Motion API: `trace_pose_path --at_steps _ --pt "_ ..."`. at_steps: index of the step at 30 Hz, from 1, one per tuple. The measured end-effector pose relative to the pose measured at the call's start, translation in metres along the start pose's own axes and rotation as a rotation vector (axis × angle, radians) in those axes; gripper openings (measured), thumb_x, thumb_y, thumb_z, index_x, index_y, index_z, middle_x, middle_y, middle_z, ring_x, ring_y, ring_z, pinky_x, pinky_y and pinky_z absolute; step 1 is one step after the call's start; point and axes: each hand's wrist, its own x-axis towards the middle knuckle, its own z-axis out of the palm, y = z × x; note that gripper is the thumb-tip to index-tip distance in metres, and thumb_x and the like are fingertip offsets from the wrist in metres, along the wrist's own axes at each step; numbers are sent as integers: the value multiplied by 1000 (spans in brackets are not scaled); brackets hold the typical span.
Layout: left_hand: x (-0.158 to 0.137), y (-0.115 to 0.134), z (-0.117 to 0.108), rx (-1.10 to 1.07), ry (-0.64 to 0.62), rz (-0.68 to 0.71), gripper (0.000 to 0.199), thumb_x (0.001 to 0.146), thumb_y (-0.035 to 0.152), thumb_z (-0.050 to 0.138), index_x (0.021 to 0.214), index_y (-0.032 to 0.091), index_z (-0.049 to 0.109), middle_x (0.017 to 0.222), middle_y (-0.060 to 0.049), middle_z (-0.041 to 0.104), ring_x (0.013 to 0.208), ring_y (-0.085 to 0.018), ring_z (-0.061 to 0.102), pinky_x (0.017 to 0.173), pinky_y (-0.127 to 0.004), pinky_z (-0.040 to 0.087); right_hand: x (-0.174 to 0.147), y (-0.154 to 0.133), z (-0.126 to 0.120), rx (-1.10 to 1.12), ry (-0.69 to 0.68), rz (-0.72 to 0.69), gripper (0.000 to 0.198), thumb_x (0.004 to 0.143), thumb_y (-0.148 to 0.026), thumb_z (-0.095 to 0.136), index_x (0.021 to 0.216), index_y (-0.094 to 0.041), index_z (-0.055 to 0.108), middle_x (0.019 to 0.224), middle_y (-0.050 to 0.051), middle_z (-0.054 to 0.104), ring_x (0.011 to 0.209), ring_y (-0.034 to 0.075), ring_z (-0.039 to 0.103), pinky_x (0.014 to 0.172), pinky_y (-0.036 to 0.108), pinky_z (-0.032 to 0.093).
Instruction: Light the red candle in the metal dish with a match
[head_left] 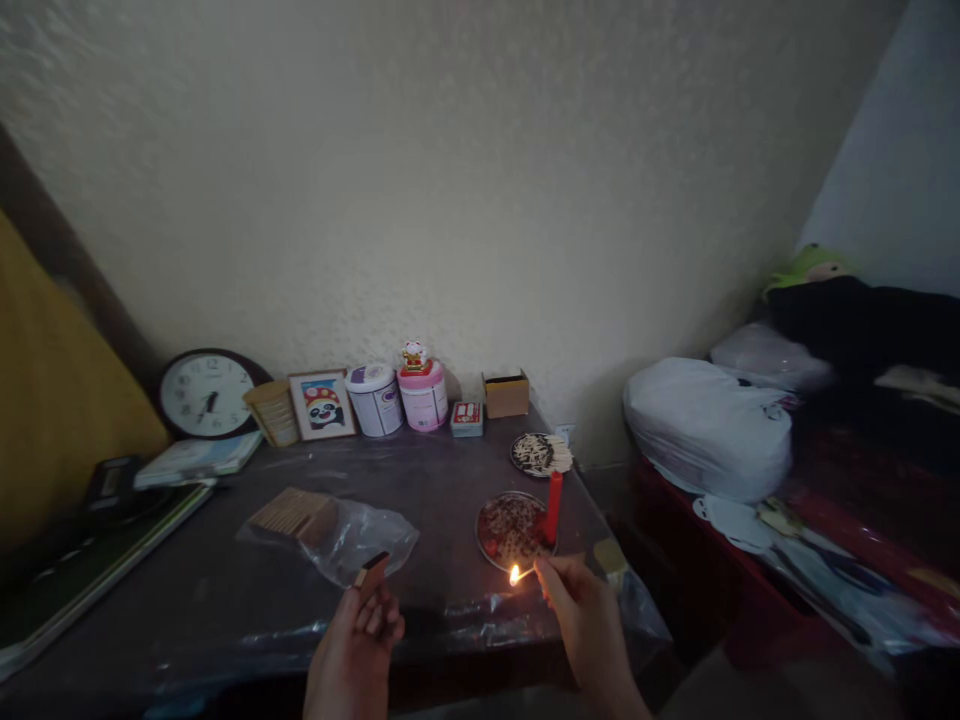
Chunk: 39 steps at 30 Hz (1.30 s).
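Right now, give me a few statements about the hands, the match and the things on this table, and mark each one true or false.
1. The right hand holds a burning match. True.
2. The red candle is already lit. False: no flame shows at its top; the flame is on the match, beside the round dish.
3. The left hand holds a matchbox. True.
4. The wall clock hangs high on the wall. False: it stands on the table, leaning against the wall.
5. The panda picture lies flat at the front edge. False: it stands at the back, beside the clock and two tins.
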Motion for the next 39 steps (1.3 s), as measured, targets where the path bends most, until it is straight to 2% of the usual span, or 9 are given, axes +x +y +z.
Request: trace_pose_path --at_steps 3,7,10,12,19,24,28,33,39 --pt "3 -1 -3 -15 -12 2 24 70 38 66 81 17 72 69 -4 62 64 -15 55 50 -23 49 2 -6 1 -23 18 0 31 77 -39 57 55 -16 59 50 -1 56 52 16 54 49 22 41" --pt "-1 1 -1 -27 -35 28 34 54 41 79 77 17 72 66 -4 64 62 -16 55 49 -24 49 5 -9 1 -62 36 -2 32 77 -40 56 54 -17 57 49 -3 52 51 15 51 50 22 39" --pt "-5 3 4 -40 9 43 45 37 43 85 72 19 71 61 -3 64 57 -15 54 44 -23 47 6 -8 1 -77 46 4 30 77 -38 57 55 -17 59 49 -2 54 52 16 53 51 23 39" --pt "-6 4 5 -52 41 44 48 32 44 86 70 19 71 59 -2 65 55 -15 54 43 -23 46 7 -7 1 -82 46 1 29 76 -38 57 56 -18 61 49 -2 55 52 16 53 51 23 40" --pt "2 4 -1 -51 62 26 51 33 44 86 72 16 72 58 -2 64 54 -15 54 41 -24 44 13 -1 1 -100 11 36 27 78 -37 56 63 -18 68 51 -1 60 53 18 57 53 25 41" --pt "7 2 -7 -26 0 -19 52 41 45 84 83 17 73 69 -2 66 60 -14 56 46 -25 46 21 13 5 -55 -35 84 26 77 -37 56 72 -17 71 57 1 66 58 19 62 55 26 45" --pt "19 -1 -20 -22 -23 -47 48 44 45 84 82 17 71 68 -2 66 59 -16 57 49 -28 47 28 24 9 -61 -54 109 26 74 -37 57 75 -15 71 58 2 68 57 20 62 53 25 45" --pt "33 -2 -31 -15 9 -103 41 48 42 82 78 18 68 67 -3 65 59 -18 58 49 -30 47 31 23 12 -120 -61 66 23 76 -33 56 64 -17 67 53 1 64 53 18 59 53 25 41" --pt "35 0 -32 -31 13 -173 46 35 41 86 71 19 66 65 -2 65 56 -17 57 48 -30 47 33 20 19 -166 -76 18 28 80 -36 52 66 -17 67 59 4 68 59 21 63 55 26 41"
